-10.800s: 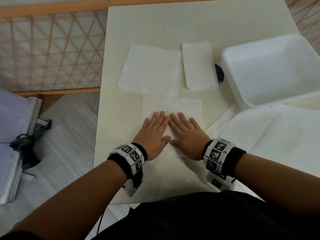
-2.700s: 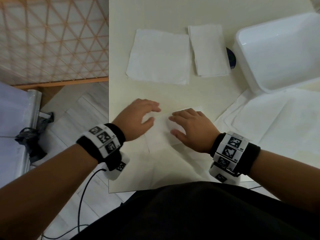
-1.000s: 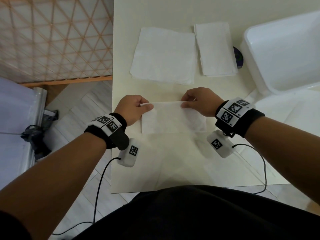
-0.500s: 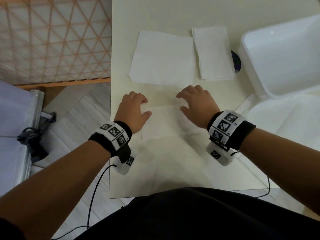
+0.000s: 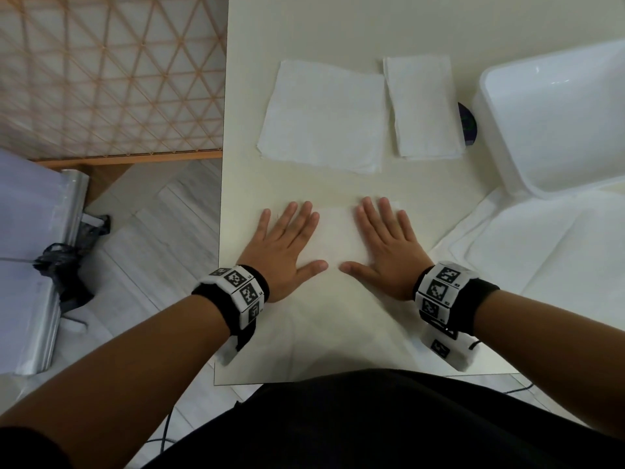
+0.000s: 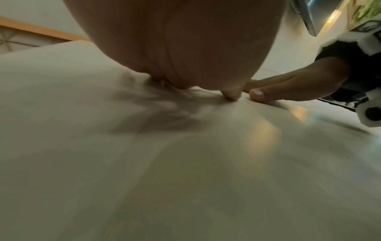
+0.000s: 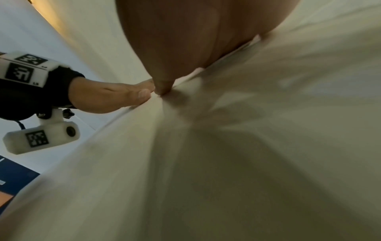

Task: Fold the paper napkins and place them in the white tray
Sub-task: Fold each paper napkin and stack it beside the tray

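Lower centre of the head view: left hand (image 5: pixel 287 245) and right hand (image 5: pixel 385 245) lie flat, fingers straight, grip released, palms pressing the folded white paper napkin (image 5: pixel 336 231) onto the cream bench (image 5: pixel 304 22); thumbs nearly meet at its near edge. To crease well, I judge: sweep palms outward along the fold, edges aligned. Farther, mid-frame: a square white napkin stack (image 5: pixel 321 113) beside a narrow folded napkin pile (image 5: pixel 422 106); upper right: the white plastic tray (image 5: pixel 493 137), empty as seen.

Home-like room, cream table (image 5: pixel 304 28), wooden lattice screen (image 5: pixel 111 76), plank floor (image 5: pixel 152 238)
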Demonstrator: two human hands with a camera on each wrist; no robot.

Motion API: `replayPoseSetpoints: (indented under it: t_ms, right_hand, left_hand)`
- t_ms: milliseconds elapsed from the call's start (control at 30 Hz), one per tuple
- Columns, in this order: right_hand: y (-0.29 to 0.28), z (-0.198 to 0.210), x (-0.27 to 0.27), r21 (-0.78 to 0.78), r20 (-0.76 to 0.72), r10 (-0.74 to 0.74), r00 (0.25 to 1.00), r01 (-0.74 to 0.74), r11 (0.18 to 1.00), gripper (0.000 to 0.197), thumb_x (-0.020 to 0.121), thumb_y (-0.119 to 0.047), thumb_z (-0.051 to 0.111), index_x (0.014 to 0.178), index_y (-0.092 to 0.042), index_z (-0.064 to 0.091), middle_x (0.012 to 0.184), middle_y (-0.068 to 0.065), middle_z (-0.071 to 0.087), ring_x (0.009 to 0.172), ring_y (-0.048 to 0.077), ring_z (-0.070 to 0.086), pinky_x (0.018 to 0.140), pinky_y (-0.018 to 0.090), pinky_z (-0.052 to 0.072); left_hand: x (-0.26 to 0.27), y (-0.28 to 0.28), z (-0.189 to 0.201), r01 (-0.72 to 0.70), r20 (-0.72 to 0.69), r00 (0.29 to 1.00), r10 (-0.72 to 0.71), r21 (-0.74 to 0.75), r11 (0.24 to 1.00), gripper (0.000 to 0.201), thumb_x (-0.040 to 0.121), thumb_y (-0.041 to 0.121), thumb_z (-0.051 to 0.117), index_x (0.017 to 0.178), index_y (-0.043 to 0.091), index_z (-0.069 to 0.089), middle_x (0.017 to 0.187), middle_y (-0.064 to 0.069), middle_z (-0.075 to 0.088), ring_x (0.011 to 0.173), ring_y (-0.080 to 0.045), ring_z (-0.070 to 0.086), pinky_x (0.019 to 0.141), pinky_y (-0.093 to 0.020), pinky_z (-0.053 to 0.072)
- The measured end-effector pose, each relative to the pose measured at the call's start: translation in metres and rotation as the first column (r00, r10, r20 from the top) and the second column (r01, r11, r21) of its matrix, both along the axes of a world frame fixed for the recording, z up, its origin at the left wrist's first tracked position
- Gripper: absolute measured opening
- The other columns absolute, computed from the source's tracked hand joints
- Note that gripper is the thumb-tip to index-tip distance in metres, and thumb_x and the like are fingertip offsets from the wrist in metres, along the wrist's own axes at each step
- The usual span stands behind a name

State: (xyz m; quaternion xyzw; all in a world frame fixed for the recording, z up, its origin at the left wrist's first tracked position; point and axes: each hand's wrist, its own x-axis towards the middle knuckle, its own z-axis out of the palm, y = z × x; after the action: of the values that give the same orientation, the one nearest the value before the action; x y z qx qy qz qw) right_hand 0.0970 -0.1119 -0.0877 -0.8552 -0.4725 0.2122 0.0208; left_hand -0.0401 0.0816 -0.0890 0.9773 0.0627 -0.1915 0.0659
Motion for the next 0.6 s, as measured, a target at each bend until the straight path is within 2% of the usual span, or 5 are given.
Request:
replayPoseSetpoints:
  t_ms: [267,333,433,500,600]
  right_hand:
    - [-0.007,0.013,0.006,-0.045,-0.010,-0.044,0.999,0.044,0.998,0.106,0.075,-0.083,0.019,0.150,-0.016,-0.013,0.157,0.000,-0.022,0.144,0.020,-0.022,0.117,0.045,-0.012]
    - [-0.001,0.020,0.010,-0.023,0.034,-0.052,0.998,0.052,0.998,0.099,0.079,-0.080,0.015,0.151,-0.013,0.008,0.160,0.003,0.001,0.147,0.025,-0.003,0.118,0.046,-0.009]
    - [0.021,0.033,0.022,0.108,0.125,-0.085,0.988,0.072,0.992,0.073,0.087,-0.065,0.028,0.137,-0.014,0.041,0.143,0.007,0.042,0.137,0.031,0.029,0.117,0.047,0.005]
    - [0.044,0.040,0.028,0.174,0.089,-0.035,0.995,0.019,0.985,0.053,0.090,-0.047,0.047,0.133,-0.015,0.046,0.135,0.005,0.049,0.130,0.028,0.037,0.115,0.042,0.015]
    - [0.073,0.043,0.024,0.158,-0.022,0.101,0.995,-0.096,0.983,0.048,0.089,-0.031,0.055,0.134,-0.019,0.045,0.131,0.002,0.049,0.122,0.025,0.042,0.103,0.036,0.031]
  left_hand:
    - [-0.018,0.017,0.008,-0.048,-0.039,0.998,0.047,-0.006,0.999,0.092,0.082,0.079,0.005,0.147,0.021,-0.023,0.155,0.004,-0.031,0.144,-0.016,-0.026,0.117,-0.049,-0.014]
    - [-0.015,0.019,0.014,-0.073,0.022,0.997,0.075,-0.059,0.996,0.091,0.083,0.078,0.011,0.152,0.020,-0.006,0.159,0.003,-0.015,0.147,-0.019,-0.014,0.119,-0.046,-0.008]
    - [-0.004,0.020,0.024,-0.138,0.203,0.963,0.177,-0.191,0.972,0.076,0.087,0.065,0.029,0.144,0.016,0.037,0.152,-0.002,0.035,0.138,-0.025,0.031,0.115,-0.042,0.023]
    - [0.009,0.022,0.030,-0.186,0.243,0.939,0.245,-0.243,0.952,0.061,0.089,0.051,0.045,0.138,0.015,0.046,0.134,-0.004,0.051,0.122,-0.026,0.043,0.103,-0.040,0.035]
    - [0.028,0.023,0.036,-0.273,0.165,0.930,0.328,-0.284,0.919,0.048,0.089,0.033,0.060,0.133,0.020,0.048,0.116,0.001,0.057,0.111,-0.023,0.045,0.096,-0.036,0.035]
